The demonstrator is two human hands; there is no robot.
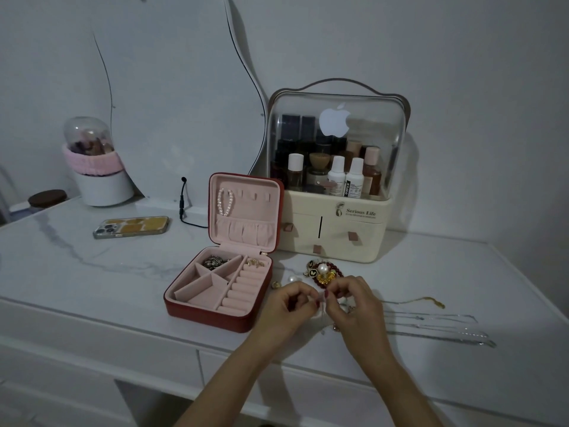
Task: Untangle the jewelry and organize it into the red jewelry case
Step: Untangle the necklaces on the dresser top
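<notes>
The red jewelry case (212,315) stands open on the white table, its pink lid upright. A pearl bracelet (225,201) hangs in the lid. A dark metal piece (214,261) and a gold piece (255,262) lie in the far compartments. Just right of the case, my left hand (288,309) and my right hand (354,303) meet, both pinching one small thin piece of jewelry (321,298) between their fingertips. Behind them lies a tangled pile (323,272) of red beads, a pearl and gold charms. Thin silver chains (437,328) and a gold chain (431,301) stretch out to the right.
A cream cosmetics organizer (332,232) with a clear dome stands behind the pile. A phone (132,227) lies face down at the left, with a black cable (183,208) beside it. A white pot with a pink band (98,180) stands far left. The table's front edge (123,331) runs below the case.
</notes>
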